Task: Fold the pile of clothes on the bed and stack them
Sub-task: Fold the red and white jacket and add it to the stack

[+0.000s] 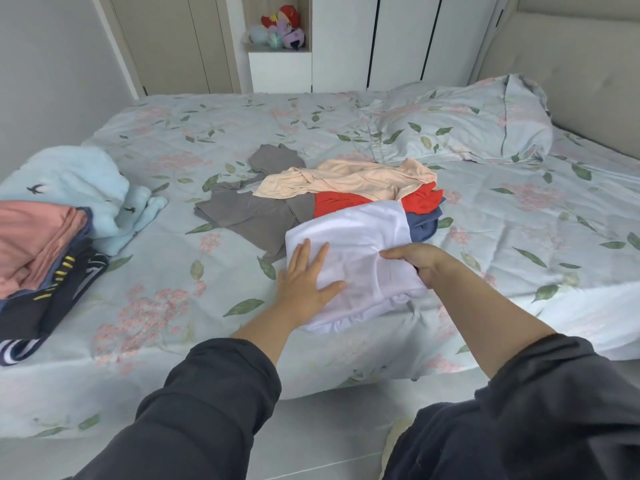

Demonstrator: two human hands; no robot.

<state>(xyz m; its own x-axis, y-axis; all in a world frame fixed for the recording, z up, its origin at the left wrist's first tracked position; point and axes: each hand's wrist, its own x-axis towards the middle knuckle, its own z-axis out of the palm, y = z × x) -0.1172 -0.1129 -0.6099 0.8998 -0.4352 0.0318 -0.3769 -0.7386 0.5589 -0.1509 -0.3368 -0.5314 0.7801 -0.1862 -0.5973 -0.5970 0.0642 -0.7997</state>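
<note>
At frame centre, the left hand [306, 276] presses flat, fingers straight, on a white garment [353, 251] on the floral bed [207, 133]; the right hand [417, 259] pinches its right edge. Unfolded clothes [332, 188] lie behind; a folded stack [41, 254] sits at left.

No readable text, labels, brands or numbers on clothes, bedding or furniture.

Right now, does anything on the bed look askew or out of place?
Yes: the folded stack at the left edge of the bed sits slanted, its layers fanned out, and the striped garment at its bottom seems to droop over the side. Nothing else stands out.
</note>
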